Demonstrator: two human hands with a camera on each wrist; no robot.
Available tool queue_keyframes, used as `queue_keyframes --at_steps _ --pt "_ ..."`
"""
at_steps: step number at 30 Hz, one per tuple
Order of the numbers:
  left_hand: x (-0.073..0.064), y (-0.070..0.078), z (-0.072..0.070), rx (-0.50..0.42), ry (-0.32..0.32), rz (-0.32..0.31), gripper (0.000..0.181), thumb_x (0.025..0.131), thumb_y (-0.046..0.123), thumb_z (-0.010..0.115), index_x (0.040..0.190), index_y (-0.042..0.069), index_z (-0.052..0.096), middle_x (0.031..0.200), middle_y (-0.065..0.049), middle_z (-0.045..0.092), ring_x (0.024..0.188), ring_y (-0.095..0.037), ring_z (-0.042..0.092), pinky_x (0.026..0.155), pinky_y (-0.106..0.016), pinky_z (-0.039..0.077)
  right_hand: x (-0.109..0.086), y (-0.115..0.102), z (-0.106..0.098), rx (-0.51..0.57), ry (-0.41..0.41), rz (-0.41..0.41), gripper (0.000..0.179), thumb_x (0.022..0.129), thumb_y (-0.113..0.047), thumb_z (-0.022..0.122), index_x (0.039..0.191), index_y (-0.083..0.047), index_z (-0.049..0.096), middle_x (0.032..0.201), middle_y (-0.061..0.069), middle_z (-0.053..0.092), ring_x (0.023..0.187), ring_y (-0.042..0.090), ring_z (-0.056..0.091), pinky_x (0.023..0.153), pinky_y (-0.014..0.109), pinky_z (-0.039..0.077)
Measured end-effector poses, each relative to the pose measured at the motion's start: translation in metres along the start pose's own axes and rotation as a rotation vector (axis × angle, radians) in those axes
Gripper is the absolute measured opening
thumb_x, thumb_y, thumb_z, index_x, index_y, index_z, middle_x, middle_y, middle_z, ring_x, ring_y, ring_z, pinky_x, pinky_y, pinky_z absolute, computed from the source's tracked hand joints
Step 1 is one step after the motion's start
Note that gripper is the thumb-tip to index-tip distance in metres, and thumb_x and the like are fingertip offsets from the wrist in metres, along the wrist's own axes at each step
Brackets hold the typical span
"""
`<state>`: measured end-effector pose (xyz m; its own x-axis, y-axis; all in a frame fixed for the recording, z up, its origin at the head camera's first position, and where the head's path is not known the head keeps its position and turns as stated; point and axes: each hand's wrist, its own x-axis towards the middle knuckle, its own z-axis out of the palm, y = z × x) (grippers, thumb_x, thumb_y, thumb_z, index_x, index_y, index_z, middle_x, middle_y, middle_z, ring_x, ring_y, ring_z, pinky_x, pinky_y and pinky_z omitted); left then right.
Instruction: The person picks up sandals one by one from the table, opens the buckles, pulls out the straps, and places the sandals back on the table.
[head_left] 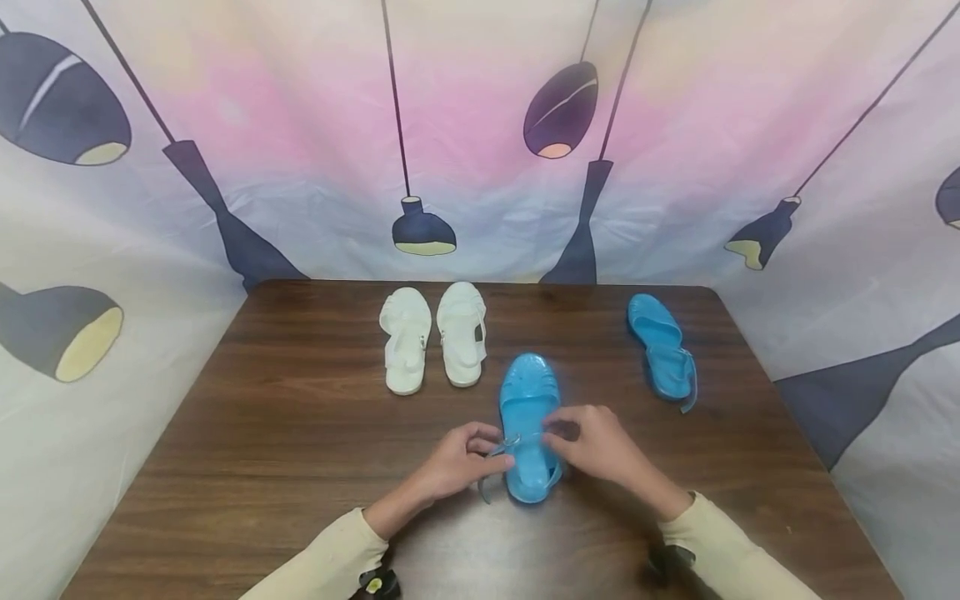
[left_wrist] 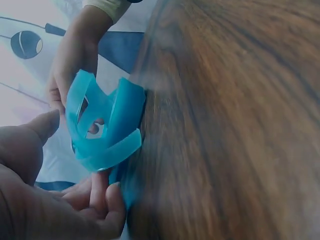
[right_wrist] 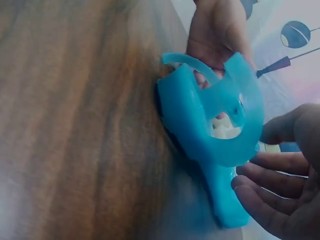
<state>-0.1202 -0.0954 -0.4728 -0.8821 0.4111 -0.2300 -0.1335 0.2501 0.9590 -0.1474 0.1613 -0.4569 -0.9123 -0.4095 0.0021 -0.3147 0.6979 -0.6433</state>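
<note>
A blue sandal (head_left: 529, 383) stands sole down on the table, toe toward the back wall. Its ankle strap (left_wrist: 102, 152) arches over the heel area, the loose end hanging out on the left, and a small buckle (head_left: 512, 440) shows on it. My left hand (head_left: 457, 458) is at the strap's left side, fingertips touching it from beyond and thumb apart from it. On the other side my right hand (head_left: 600, 442) pinches the strap's edge between thumb and forefinger. In the right wrist view its other fingers (right_wrist: 270, 182) lie loosely bent beside the sandal.
A pair of white sandals (head_left: 406, 367) stands side by side behind and to the left. The other blue sandal (head_left: 663, 358) is at the back right, its strap hanging over the side. The brown wooden table (head_left: 262, 442) meets a printed cloth (head_left: 315, 125) at its back.
</note>
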Motion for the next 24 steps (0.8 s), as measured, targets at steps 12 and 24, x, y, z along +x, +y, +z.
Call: queue_keyframes --at_steps 12,24 --pt "0.0 -0.007 -0.001 -0.009 0.039 -0.016 0.033 0.099 0.017 0.066 0.123 -0.006 0.063 0.095 -0.008 0.072 0.085 -0.017 0.067 0.074 -0.033 0.058 0.029 -0.012 0.006 0.034 -0.147 -0.161 0.035 0.095 -0.042 0.073 0.117 -0.015 0.076 0.112 -0.006 0.075 0.101 0.009 0.069 0.085 0.033 0.059" --pt "0.005 -0.01 -0.009 0.045 0.043 0.007 0.025 0.101 0.021 0.064 0.11 -0.002 0.071 0.092 -0.008 0.072 0.074 -0.013 0.061 0.063 -0.025 0.05 0.04 -0.01 0.01 0.041 -0.301 -0.205 0.023 0.093 -0.028 0.074 0.112 -0.016 0.078 0.107 -0.007 0.075 0.089 0.005 0.065 0.078 0.026 0.056"
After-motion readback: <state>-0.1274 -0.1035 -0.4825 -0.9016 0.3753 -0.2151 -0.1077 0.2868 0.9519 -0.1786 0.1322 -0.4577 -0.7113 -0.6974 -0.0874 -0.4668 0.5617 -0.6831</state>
